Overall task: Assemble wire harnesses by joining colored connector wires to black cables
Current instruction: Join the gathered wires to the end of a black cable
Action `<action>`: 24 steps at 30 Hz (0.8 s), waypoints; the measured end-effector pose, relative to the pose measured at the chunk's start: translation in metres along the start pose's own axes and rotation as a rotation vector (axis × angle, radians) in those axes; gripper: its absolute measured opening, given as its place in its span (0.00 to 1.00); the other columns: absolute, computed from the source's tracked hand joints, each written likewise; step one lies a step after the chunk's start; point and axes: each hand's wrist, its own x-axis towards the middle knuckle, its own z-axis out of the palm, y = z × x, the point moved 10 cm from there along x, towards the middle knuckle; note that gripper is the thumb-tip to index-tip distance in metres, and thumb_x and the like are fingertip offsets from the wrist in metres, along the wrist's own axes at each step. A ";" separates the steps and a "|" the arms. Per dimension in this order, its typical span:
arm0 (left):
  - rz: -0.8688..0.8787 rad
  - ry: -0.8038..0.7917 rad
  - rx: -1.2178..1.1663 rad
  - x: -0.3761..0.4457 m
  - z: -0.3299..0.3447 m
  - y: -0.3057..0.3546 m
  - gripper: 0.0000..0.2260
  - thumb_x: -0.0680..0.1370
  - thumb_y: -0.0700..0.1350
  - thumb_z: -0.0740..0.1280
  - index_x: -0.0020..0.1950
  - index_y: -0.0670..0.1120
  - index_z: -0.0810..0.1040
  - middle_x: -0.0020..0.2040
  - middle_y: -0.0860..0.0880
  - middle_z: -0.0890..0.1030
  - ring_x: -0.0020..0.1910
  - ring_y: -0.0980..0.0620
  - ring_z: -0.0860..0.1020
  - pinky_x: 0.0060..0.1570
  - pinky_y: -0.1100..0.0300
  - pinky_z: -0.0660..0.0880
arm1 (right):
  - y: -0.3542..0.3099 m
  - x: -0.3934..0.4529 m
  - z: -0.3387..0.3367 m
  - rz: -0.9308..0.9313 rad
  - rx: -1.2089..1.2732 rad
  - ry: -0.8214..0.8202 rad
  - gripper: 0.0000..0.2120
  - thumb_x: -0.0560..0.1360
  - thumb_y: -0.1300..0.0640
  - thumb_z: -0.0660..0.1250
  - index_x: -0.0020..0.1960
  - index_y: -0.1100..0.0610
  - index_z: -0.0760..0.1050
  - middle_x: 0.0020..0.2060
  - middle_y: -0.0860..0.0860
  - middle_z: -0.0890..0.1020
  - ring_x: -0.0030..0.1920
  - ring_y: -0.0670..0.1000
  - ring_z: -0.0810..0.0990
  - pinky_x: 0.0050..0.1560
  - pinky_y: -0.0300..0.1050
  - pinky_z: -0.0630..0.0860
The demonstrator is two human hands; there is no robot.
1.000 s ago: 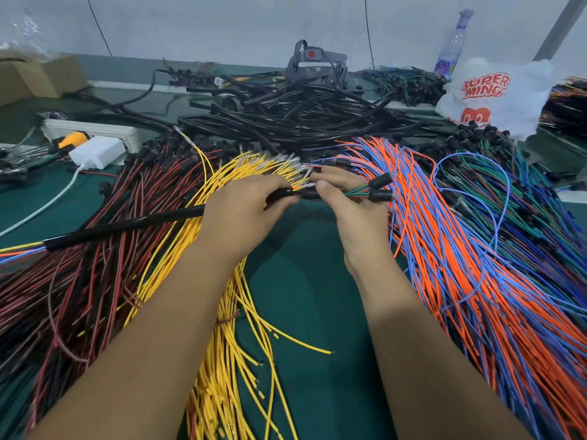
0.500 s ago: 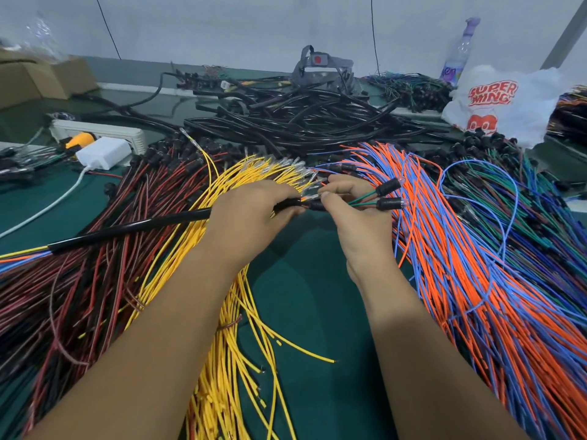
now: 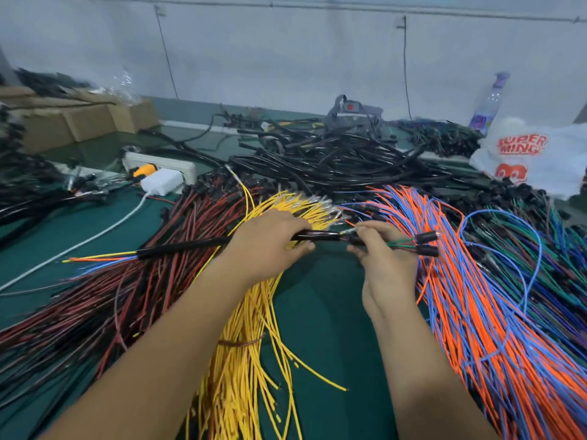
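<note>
The left hand grips a black cable just above the green table, fingers curled over it and thumb underneath. The cable runs out to the left, where thin yellow, orange and blue strands poke from its far end. The right hand meets it end to end, its fingers pinching the cable's near tip together with a few connector wires. Those wires, green and red, stick out to the right and end in two small black plugs.

Under the left wrist lies a yellow bundle, tied round with a band. To its left spreads a heap of red wires; to the right of the right arm, a thick orange and blue sheaf, with green and blue wires beyond it. A tangle of black cables fills the back of the table. Near the far left sit a power strip with a white charger just in front of it, and cardboard boxes. At the far right are a white plastic bag and a bottle behind it.
</note>
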 end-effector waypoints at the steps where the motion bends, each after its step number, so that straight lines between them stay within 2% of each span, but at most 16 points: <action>1: -0.018 -0.051 0.019 -0.005 -0.003 -0.011 0.14 0.79 0.58 0.61 0.59 0.54 0.76 0.52 0.53 0.76 0.55 0.51 0.71 0.51 0.54 0.72 | 0.000 0.000 -0.004 0.024 0.071 0.017 0.13 0.75 0.72 0.63 0.36 0.58 0.76 0.29 0.45 0.80 0.32 0.43 0.79 0.32 0.36 0.75; 2: -0.042 -0.099 0.016 -0.011 -0.007 -0.023 0.13 0.79 0.58 0.61 0.57 0.52 0.77 0.51 0.52 0.76 0.54 0.51 0.71 0.52 0.53 0.71 | 0.000 -0.001 -0.006 0.048 0.139 0.024 0.12 0.75 0.72 0.62 0.38 0.59 0.76 0.28 0.45 0.80 0.31 0.42 0.80 0.32 0.35 0.75; 4: -0.124 -0.145 -0.080 -0.025 -0.020 -0.048 0.10 0.80 0.57 0.61 0.50 0.52 0.77 0.44 0.52 0.77 0.46 0.52 0.73 0.45 0.54 0.72 | -0.001 -0.004 -0.001 0.096 0.274 -0.011 0.09 0.76 0.71 0.62 0.43 0.60 0.76 0.32 0.47 0.81 0.34 0.43 0.81 0.35 0.36 0.76; 6: -0.211 -0.079 -0.186 -0.036 -0.039 -0.068 0.09 0.80 0.55 0.61 0.45 0.53 0.74 0.36 0.53 0.76 0.35 0.55 0.74 0.34 0.57 0.68 | 0.004 -0.012 0.018 0.163 0.381 -0.104 0.07 0.76 0.69 0.63 0.50 0.59 0.75 0.40 0.51 0.80 0.42 0.48 0.80 0.43 0.39 0.79; 7: -0.234 -0.015 -0.214 -0.040 -0.052 -0.075 0.09 0.80 0.54 0.62 0.44 0.52 0.73 0.34 0.53 0.75 0.33 0.56 0.72 0.32 0.57 0.66 | 0.010 -0.020 0.032 0.205 0.375 -0.170 0.09 0.76 0.67 0.64 0.54 0.58 0.75 0.45 0.53 0.79 0.46 0.50 0.79 0.48 0.42 0.80; 8: -0.258 0.042 -0.237 -0.043 -0.064 -0.083 0.09 0.80 0.53 0.62 0.44 0.50 0.73 0.34 0.52 0.74 0.33 0.55 0.72 0.32 0.57 0.65 | 0.017 -0.030 0.047 0.243 0.285 -0.243 0.12 0.75 0.66 0.65 0.58 0.58 0.74 0.50 0.53 0.78 0.50 0.51 0.78 0.52 0.45 0.79; 10: -0.334 0.124 -0.273 -0.052 -0.086 -0.101 0.10 0.80 0.52 0.63 0.45 0.48 0.73 0.35 0.52 0.73 0.35 0.52 0.71 0.34 0.57 0.65 | 0.034 -0.056 0.076 0.252 -0.116 -0.403 0.18 0.77 0.62 0.66 0.66 0.54 0.72 0.59 0.49 0.76 0.55 0.47 0.77 0.59 0.48 0.76; 12: -0.427 0.193 -0.304 -0.062 -0.108 -0.124 0.10 0.80 0.52 0.63 0.44 0.47 0.73 0.34 0.51 0.71 0.35 0.51 0.69 0.35 0.56 0.63 | 0.038 -0.084 0.107 0.111 -0.446 -0.583 0.20 0.77 0.59 0.67 0.66 0.46 0.71 0.62 0.46 0.74 0.58 0.43 0.74 0.61 0.44 0.73; 14: -0.513 0.310 -0.302 -0.078 -0.139 -0.149 0.13 0.80 0.50 0.63 0.37 0.48 0.71 0.30 0.50 0.69 0.33 0.48 0.67 0.32 0.55 0.61 | 0.036 -0.111 0.135 -0.082 -0.586 -0.761 0.18 0.77 0.58 0.67 0.64 0.43 0.71 0.63 0.43 0.71 0.62 0.42 0.71 0.66 0.41 0.68; 16: -0.578 0.464 -0.231 -0.096 -0.179 -0.172 0.14 0.80 0.50 0.64 0.36 0.46 0.71 0.30 0.47 0.71 0.35 0.45 0.70 0.32 0.54 0.62 | 0.040 -0.133 0.151 -0.208 -0.706 -0.918 0.17 0.79 0.55 0.66 0.67 0.45 0.71 0.65 0.42 0.69 0.68 0.42 0.66 0.70 0.40 0.62; 18: -0.625 0.576 -0.042 -0.113 -0.217 -0.193 0.11 0.80 0.52 0.62 0.46 0.45 0.76 0.40 0.41 0.79 0.43 0.41 0.77 0.39 0.51 0.69 | 0.050 -0.144 0.154 -0.315 -0.880 -1.019 0.20 0.80 0.52 0.64 0.71 0.48 0.69 0.68 0.44 0.68 0.70 0.44 0.63 0.70 0.39 0.59; 20: -0.658 0.634 0.210 -0.130 -0.247 -0.213 0.12 0.80 0.52 0.60 0.55 0.45 0.75 0.49 0.37 0.80 0.48 0.36 0.77 0.43 0.48 0.71 | 0.056 -0.149 0.154 -0.367 -0.996 -1.063 0.21 0.80 0.50 0.63 0.72 0.49 0.68 0.67 0.44 0.68 0.69 0.44 0.62 0.69 0.39 0.59; 22: -0.657 0.615 0.399 -0.142 -0.260 -0.234 0.09 0.80 0.47 0.60 0.56 0.43 0.71 0.50 0.34 0.78 0.46 0.33 0.77 0.41 0.45 0.71 | 0.057 -0.148 0.151 -0.353 -0.999 -1.062 0.18 0.80 0.50 0.63 0.70 0.48 0.71 0.65 0.42 0.69 0.67 0.42 0.62 0.69 0.40 0.61; 24: -0.700 0.408 0.523 -0.154 -0.243 -0.269 0.10 0.80 0.43 0.60 0.59 0.41 0.70 0.54 0.33 0.75 0.50 0.33 0.74 0.45 0.42 0.74 | 0.056 -0.147 0.150 -0.364 -1.000 -1.055 0.16 0.80 0.50 0.63 0.67 0.47 0.74 0.63 0.40 0.70 0.67 0.40 0.63 0.69 0.39 0.61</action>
